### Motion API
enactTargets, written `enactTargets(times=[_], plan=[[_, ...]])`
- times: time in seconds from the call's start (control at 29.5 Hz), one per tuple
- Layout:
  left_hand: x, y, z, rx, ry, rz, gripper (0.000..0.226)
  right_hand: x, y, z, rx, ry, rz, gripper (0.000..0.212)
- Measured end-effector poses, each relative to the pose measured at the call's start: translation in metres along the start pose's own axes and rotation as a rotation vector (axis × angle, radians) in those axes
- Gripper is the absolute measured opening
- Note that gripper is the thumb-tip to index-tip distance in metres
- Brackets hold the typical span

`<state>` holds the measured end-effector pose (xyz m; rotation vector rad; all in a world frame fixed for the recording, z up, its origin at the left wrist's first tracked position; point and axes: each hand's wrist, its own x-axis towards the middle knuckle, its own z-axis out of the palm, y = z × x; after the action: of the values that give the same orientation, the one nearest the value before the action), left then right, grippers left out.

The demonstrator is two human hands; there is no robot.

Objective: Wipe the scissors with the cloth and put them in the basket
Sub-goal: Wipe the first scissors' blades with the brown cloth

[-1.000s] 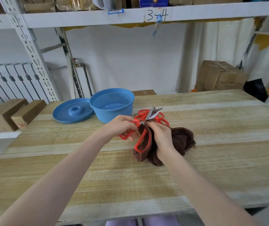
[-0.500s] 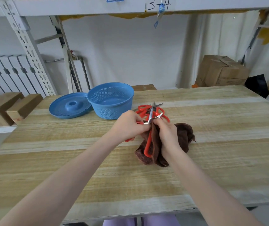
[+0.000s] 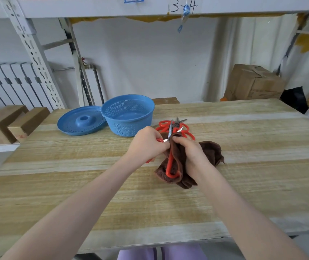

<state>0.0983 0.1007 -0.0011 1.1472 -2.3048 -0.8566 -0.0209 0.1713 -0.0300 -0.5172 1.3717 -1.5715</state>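
Brown cloth (image 3: 210, 152) still pinches the scissors (image 3: 169, 162); right hand (image 3: 193, 152) barely shifted.

Blue lid (image 3: 82, 121), cardboard box (image 3: 253, 83).

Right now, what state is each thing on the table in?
Held scissors, lifted, blades up, cloth pinched around them.
Cloth, bunched, gripped by right hand.
Left hand, gripping a scissor handle.
Basket, uncovered, no scissors inside.
Lid, off, beside basket.
Other scissors, lying on table.

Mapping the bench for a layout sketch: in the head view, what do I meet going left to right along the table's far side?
wooden blocks → blue lid → blue basket → scissors pile → cardboard box
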Motion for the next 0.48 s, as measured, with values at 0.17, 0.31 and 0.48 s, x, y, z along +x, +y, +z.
enactTargets(times=[0.17,0.31,0.48], plan=[[-0.0014,0.0003,-0.0011,0.060,0.015,0.045,0.040,-0.0017,-0.0066,-0.0052,-0.096,-0.083,-0.046,0.032],[-0.0017,0.0013,-0.0011,0.049,0.026,0.032,0.041,-0.0021,-0.0094,-0.0028,-0.163,-0.045,-0.051,0.021],[-0.0033,0.0036,-0.0005,0.058,0.033,0.023,0.037,-0.0011,-0.0066,-0.0008,-0.213,0.051,-0.111,0.027]])
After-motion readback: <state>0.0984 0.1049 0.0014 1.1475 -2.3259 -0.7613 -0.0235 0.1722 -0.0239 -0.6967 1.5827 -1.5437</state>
